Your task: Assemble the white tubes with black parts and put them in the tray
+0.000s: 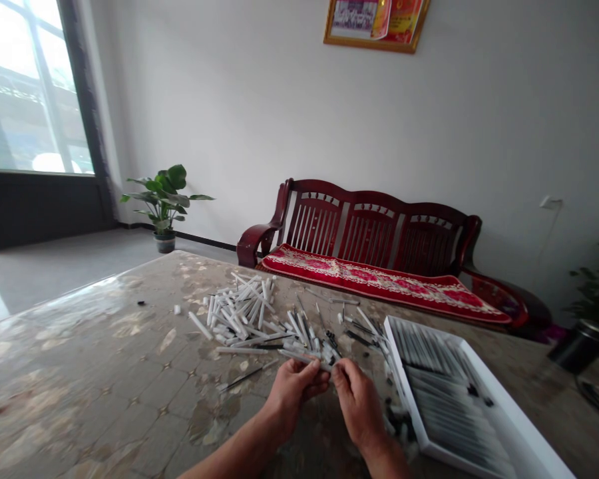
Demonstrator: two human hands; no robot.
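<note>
Between my two hands lies a slim, pale translucent pen [299, 357], its narrow end pointing left. My left hand [298, 387] is closed round its middle, thumb on top. The fingers of my right hand [357, 398] pinch its right end; what exactly sits under those fingertips is hidden. Just beyond the hands is a loose pile of white pen barrels [237, 309], mixed with thin dark refills [247, 379] and small black parts [332, 340]. To the right stands a white box [516, 416] holding rows of pens [442, 379] laid side by side.
The patterned stone-look table [144, 372] carries everything. Small black pieces [399, 422] lie between my right hand and the box. A black cylindrical container [582, 346] stands at the right. Beyond the table are a red wooden bench [374, 233] and a potted plant [164, 199].
</note>
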